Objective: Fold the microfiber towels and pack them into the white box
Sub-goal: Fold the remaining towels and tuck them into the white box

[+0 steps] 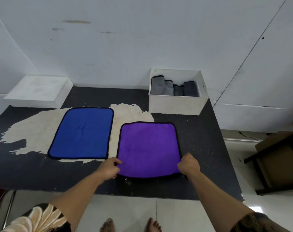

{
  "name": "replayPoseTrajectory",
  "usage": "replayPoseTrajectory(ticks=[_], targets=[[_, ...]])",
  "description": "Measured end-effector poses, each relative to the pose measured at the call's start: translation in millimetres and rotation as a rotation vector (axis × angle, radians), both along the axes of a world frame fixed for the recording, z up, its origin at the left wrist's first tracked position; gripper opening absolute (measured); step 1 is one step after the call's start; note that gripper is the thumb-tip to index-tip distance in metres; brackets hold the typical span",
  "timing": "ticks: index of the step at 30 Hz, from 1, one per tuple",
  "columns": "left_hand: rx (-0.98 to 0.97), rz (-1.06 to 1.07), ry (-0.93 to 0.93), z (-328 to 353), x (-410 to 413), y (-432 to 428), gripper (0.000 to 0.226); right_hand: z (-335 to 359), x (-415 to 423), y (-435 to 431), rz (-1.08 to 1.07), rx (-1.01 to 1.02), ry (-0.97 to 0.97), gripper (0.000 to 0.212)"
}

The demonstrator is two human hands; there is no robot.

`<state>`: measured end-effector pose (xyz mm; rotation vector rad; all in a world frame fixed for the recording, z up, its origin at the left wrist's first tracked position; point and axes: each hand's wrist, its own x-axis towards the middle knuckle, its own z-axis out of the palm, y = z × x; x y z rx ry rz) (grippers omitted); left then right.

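Purple towel is my reference point: I see it spread flat on the black table, close to the table's near edge.

Far to its left and further back, a shallow white lid sits at the table's back corner; I cannot see anything in it. Just left of the purple towel, apart from it, a blue towel lies open and flat on a pale worn patch.

The left hand grips the purple towel's near left corner, fingers curled on the hem. The right hand grips its near right corner the same way.

Behind the purple towel, slightly to the right, stands the white box, open on top. It holds a row of folded grey towels standing on edge, lighter at the left, darker at the right.

Far right of the purple towel, off the table, is a cardboard box.
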<state>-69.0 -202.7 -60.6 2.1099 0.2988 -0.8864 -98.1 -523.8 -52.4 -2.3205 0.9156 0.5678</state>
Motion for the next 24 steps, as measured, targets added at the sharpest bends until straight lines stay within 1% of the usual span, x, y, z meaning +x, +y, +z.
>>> replayPoseTrajectory(ticks=[2,4,5,7,8,9,10,12,13,14,15,17,18,20,23,24], targets=[[0.019,0.019,-0.038,0.8,2.5,-1.2,0.04,1.0,-2.5,1.0,0.016,-0.017,0.014,0.026],[0.037,0.029,-0.063,2.4,6.8,-1.5,0.04,3.2,-4.9,2.2,0.057,-0.035,0.037,0.009],[0.051,0.034,-0.081,2.9,9.4,-0.9,0.038,4.1,-5.7,3.2,0.071,-0.04,0.041,0.009],[0.099,0.032,-0.119,2.9,13.3,-0.9,0.034,4.8,-6.8,4.4,0.091,-0.039,0.03,0.014],[0.128,0.012,-0.134,1.8,13.6,-0.7,0.031,5.5,-7.1,4.5,0.098,-0.033,0.019,0.011],[0.156,-0.028,-0.143,0.8,12.6,-0.7,0.031,6.4,-7.7,4.7,0.109,-0.03,0.003,0.007],[0.192,-0.094,-0.145,0.1,9.5,-0.2,0.035,7.0,-8.8,5.0,0.13,-0.034,-0.018,0.007],[0.363,-0.296,-0.199,-5.8,0.0,4.2,0.055,6.8,-13.9,7.0,0.253,-0.147,-0.073,0.021],[0.475,-0.384,-0.29,-10.0,-6.3,7.6,0.064,6.0,-17.8,9.4,0.33,-0.239,-0.123,0.027],[0.562,-0.448,-0.425,-13.0,-12.8,10.8,0.07,5.6,-22.2,13.1,0.405,-0.311,-0.191,0.033],[0.599,-0.503,-0.574,-15.0,-18.8,13.1,0.073,5.4,-26.0,17.8,0.48,-0.348,-0.262,0.038],[0.549,-0.639,-0.79,-17.7,-28.6,13.7,0.071,1.8,-34.2,27.8,0.635,-0.334,-0.349,0.046],[0.505,-0.729,-0.834,-18.4,-32.5,12.6,0.069,-2.0,-38.3,32.5,0.706,-0.307,-0.353,0.049],[0.47,-0.86,-0.822,-19.3,-38.1,8.3,0.063,-9.5,-46.5,42.3,0.815,-0.27,-0.31,0.053],[0.488,-0.894,-0.81,-18.9,-40.7,2.4,0.05,-17.8,-54.5,51.5,0.848,-0.269,-0.264,0.05],[0.496,-0.909,-0.805,-18.6,-41.1,1.2,0.049,-18.7,-55.4,52.8,0.851,-0.283,-0.261,0.049]])
